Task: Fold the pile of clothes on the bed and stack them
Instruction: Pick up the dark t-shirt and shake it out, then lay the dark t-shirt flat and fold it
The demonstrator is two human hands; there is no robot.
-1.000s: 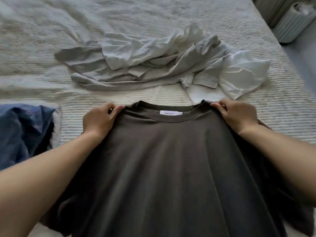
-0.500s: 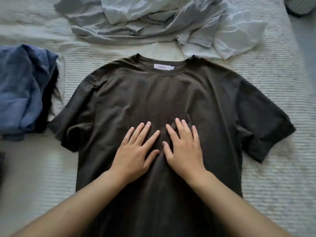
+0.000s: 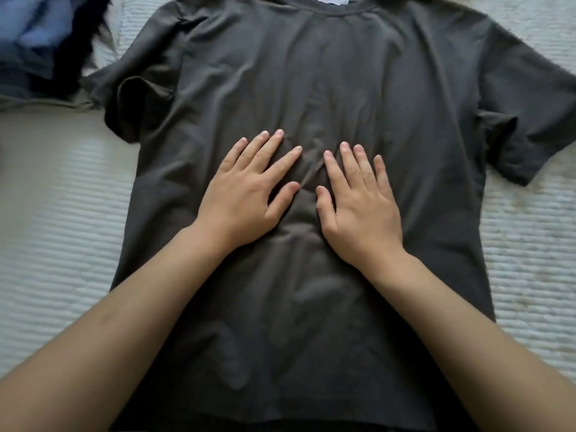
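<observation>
Left hand [image 3: 246,194] and right hand [image 3: 358,207]: both flat, fingers straight, pressing dark grey T-shirt [image 3: 311,88].
T-shirt spread on white ribbed bedspread [image 3: 62,213]; blue garment [image 3: 34,35] far left.

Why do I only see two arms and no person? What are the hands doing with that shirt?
The camera sits on the person's head and looks down, so you see only their own arms. A dark grey T-shirt lies spread flat on a white ribbed bedcover. The left hand and the right hand rest flat on the shirt's middle with straight fingers. They press on it and grip nothing. At the top left, blue clothes lie beside the shirt.
</observation>
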